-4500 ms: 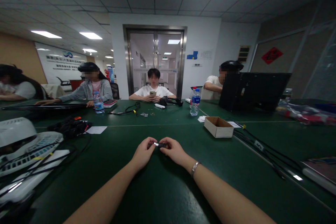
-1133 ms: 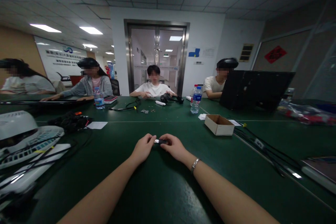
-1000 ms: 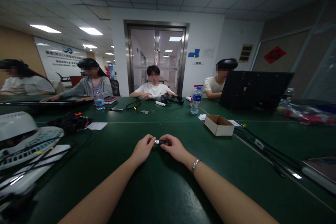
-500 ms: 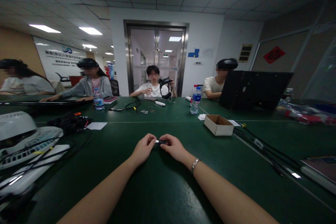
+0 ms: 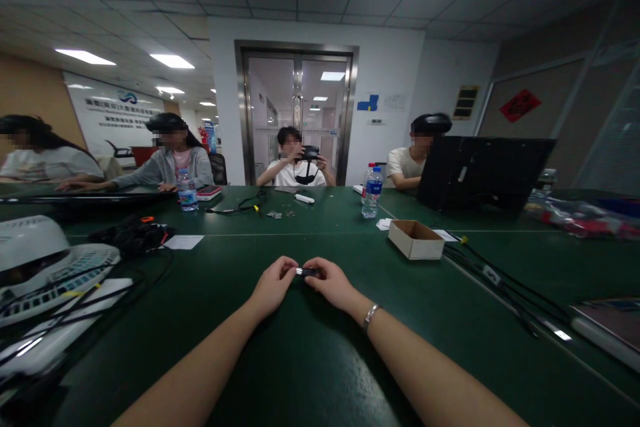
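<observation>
Over the middle of the dark green table (image 5: 320,340), both my hands pinch a small black stick (image 5: 306,272) with a shiny silver band. My left hand (image 5: 275,283) closes thumb and fingertips at its silver end. At the black end, my right hand (image 5: 333,281) wraps its thumb and fingers around it, hiding part of that end. The stick lies roughly level between them; its exact kind is too small to make out. A metal bracelet (image 5: 371,315) circles my right wrist.
An open cardboard box (image 5: 416,240) stands ahead to the right, near black cables (image 5: 493,277). Water bottles (image 5: 373,193) and a white object (image 5: 304,199) are farther back. White plastic housings (image 5: 35,247) and tangled cords (image 5: 133,235) lie left. Several people sit around the table.
My hands and the stick stay almost in place. Across the table, a person has raised a black headset with both hands toward the face.
</observation>
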The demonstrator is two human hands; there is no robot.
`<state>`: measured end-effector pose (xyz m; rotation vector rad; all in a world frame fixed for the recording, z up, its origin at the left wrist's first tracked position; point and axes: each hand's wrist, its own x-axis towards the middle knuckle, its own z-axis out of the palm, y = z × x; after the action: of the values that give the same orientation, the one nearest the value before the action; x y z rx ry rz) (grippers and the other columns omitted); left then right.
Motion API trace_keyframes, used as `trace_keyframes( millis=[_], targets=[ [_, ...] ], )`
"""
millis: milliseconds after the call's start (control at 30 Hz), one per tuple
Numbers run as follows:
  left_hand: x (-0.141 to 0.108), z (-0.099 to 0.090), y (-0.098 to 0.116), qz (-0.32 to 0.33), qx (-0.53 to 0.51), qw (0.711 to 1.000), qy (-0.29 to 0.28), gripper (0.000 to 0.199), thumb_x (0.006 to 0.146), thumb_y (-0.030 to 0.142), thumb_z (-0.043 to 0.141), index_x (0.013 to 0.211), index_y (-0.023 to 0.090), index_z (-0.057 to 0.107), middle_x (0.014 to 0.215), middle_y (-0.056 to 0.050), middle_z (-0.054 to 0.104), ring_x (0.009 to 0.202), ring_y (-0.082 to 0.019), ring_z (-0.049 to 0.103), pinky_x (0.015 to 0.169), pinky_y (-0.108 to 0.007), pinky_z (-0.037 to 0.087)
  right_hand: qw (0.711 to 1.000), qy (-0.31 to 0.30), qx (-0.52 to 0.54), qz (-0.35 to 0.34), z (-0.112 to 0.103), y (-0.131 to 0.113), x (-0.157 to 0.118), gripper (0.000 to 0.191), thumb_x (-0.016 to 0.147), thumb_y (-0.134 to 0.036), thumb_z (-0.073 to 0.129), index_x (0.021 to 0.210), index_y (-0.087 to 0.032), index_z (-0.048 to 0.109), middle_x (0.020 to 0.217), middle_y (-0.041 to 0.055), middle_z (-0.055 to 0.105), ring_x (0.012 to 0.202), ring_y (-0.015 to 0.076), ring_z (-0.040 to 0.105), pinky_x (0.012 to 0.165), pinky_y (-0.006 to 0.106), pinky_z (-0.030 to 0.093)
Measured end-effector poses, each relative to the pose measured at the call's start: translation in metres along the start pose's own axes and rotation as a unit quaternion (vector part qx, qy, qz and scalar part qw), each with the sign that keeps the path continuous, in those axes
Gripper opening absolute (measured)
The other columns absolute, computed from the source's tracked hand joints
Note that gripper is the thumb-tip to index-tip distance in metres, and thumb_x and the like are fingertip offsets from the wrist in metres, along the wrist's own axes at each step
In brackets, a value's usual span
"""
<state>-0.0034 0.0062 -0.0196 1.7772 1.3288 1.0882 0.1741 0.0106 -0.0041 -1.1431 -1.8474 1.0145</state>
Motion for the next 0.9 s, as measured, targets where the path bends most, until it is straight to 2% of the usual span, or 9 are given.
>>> trace_keyframes(
  millis=[267,767,900],
  targets=[
    [0.001,0.001,-0.004,-0.004,-0.021,1.0,0.004,0.024,0.082,0.034,0.047,0.097,0.02,0.058,0.094,-0.004,0.063,0.083,-0.017,0.057,0.074,-0.028,0.045,1.0,-0.001,0.003,-0.002,0.001,0.002,0.0,0.022,0.075,-0.01,0.061,0.096,-0.016,0.062,0.08,0.0009,0.063,0.062,0.0098,0.056,0.058,0.023,0.045],
    [-0.002,0.001,0.006,-0.003,-0.023,0.999,0.024,0.021,0.077,0.025,0.051,0.096,0.018,0.058,0.097,-0.005,0.062,0.081,-0.017,0.058,0.075,-0.028,0.045,1.0,-0.003,0.025,-0.002,0.002,0.011,0.004,0.025,0.074,-0.012,0.061,0.098,-0.017,0.061,0.083,0.0008,0.063,0.063,0.0103,0.056,0.057,0.023,0.044],
    [-0.002,0.001,0.005,-0.016,-0.03,0.999,0.031,0.027,0.079,0.029,0.05,0.103,0.019,0.056,0.101,-0.006,0.061,0.08,-0.016,0.058,0.073,-0.028,0.046,1.0,-0.003,0.019,-0.001,0.002,0.007,0.003,0.024,0.075,-0.012,0.062,0.098,-0.017,0.061,0.082,0.001,0.064,0.063,0.0104,0.057,0.058,0.023,0.045]
  ],
)
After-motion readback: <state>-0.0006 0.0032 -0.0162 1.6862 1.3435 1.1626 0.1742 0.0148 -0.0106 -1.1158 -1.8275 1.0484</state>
